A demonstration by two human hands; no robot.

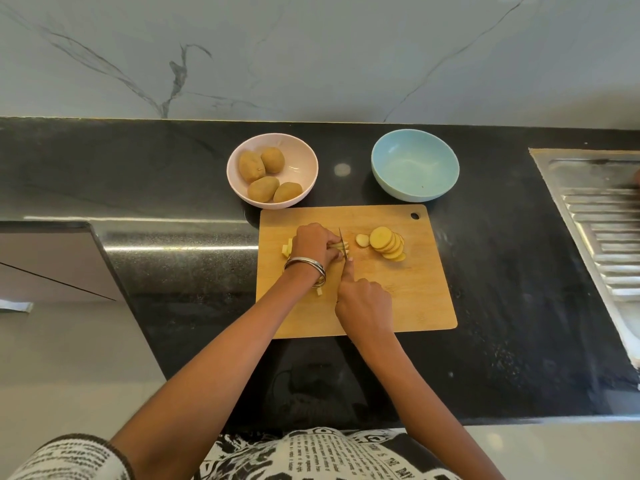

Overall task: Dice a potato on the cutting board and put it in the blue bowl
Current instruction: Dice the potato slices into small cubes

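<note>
A wooden cutting board (408,292) lies on the black counter. My left hand (313,245) presses down on potato strips (341,247) in the board's upper left part. My right hand (363,303) grips a knife (343,242), index finger along its spine, with the blade standing in the strips. Small cut pieces (286,247) lie left of my left hand and one below the wrist. A fanned stack of round potato slices (387,243) and an end piece (362,240) rest to the right of the blade. The blue bowl (415,165) stands empty behind the board.
A pink bowl (304,157) with several whole potatoes sits behind the board's left corner. A steel sink drainboard (602,230) lies at the right. The counter's front edge runs along the bottom, and a marble wall rises behind.
</note>
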